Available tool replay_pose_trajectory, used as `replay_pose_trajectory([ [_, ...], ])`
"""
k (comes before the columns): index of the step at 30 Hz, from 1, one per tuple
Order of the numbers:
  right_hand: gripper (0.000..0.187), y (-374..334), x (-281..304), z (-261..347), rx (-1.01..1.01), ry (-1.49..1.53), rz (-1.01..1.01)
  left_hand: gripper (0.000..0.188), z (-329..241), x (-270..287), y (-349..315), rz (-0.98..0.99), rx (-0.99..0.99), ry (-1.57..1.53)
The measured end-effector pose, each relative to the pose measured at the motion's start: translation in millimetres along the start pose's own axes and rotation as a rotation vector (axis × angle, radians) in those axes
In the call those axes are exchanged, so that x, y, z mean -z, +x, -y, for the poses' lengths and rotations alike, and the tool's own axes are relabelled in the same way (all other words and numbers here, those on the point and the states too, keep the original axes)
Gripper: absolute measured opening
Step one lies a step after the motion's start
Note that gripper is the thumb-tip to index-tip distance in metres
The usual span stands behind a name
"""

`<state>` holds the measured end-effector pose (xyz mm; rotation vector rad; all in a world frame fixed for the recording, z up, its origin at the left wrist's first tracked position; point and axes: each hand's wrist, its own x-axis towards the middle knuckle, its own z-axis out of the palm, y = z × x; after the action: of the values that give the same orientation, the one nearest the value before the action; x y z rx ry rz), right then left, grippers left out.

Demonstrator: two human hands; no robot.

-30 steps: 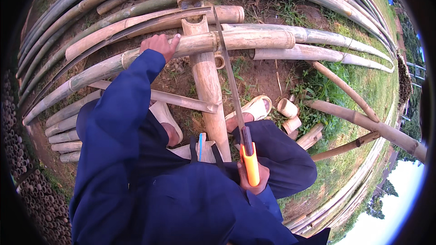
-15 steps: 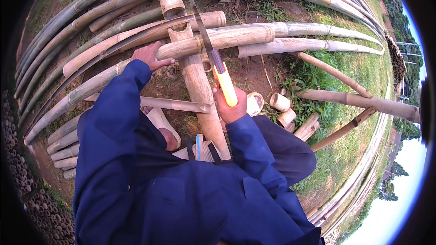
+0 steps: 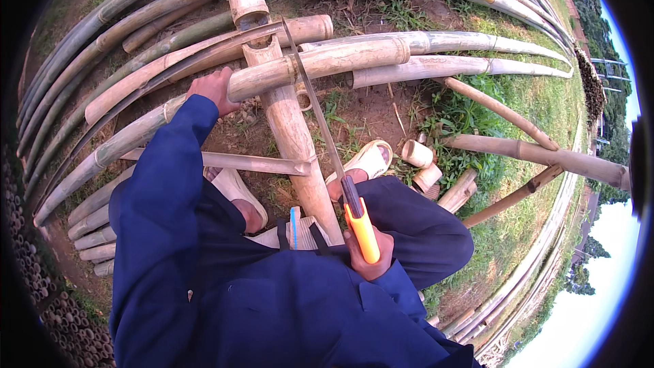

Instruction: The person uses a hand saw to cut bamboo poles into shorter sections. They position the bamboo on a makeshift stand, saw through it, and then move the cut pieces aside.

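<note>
Pole [image 3: 262,78] runs crosswise, long axis left-right; left hand [image 3: 213,90] nearer, clamped on it. Right hand [image 3: 379,259], bodyward of pole, clamped on saw [image 3: 350,194] slanting across pole.

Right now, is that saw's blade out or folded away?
Out: the long blade stretches from the orange handle in the right hand and crosses the bamboo pole under the left hand.

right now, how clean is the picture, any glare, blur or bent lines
Head view: the sky at lower right washes out white; head view: fisheye distortion bows the long bamboo poles at upper left; head view: corners go black; head view: the orange saw handle looks reasonably sharp.
</note>
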<state>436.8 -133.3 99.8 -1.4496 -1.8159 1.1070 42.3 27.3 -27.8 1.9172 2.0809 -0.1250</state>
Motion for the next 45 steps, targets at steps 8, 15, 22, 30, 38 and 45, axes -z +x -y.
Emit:
replay_pose_trajectory([
  [8, 0.013, 146.8, -58.9, 10.2, -0.009, 0.128, 0.001, 0.068, 18.2, -1.1, 21.0, 0.063, -0.023, -0.039],
  [15, 0.013, 131.9, -62.5, -18.4, 0.016, 0.192, -0.034, 0.064, 9.2, -5.5, 19.3, -0.013, -0.04, -0.048],
  [22, 0.024, 13.7, -13.9, 2.5, -0.086, 0.136, -0.002, 0.063, 15.0, 2.4, 11.1, 0.05, -0.037, -0.057],
  [30, 0.014, 90.6, -42.8, -4.2, -0.131, 0.21, -0.027, 0.064, -0.2, 2.2, 10.3, 0.009, -0.047, -0.063],
  [38, 0.031, -15.4, 5.5, 3.4, -0.04, 0.009, 0.044, 0.064, 13.9, -0.2, 10.5, 0.03, -0.083, -0.046],
  [45, 0.019, 101.7, -48.1, -16.0, -0.169, 0.239, -0.004, 0.064, -0.8, 8.7, 20.5, 0.032, -0.072, -0.087],
])
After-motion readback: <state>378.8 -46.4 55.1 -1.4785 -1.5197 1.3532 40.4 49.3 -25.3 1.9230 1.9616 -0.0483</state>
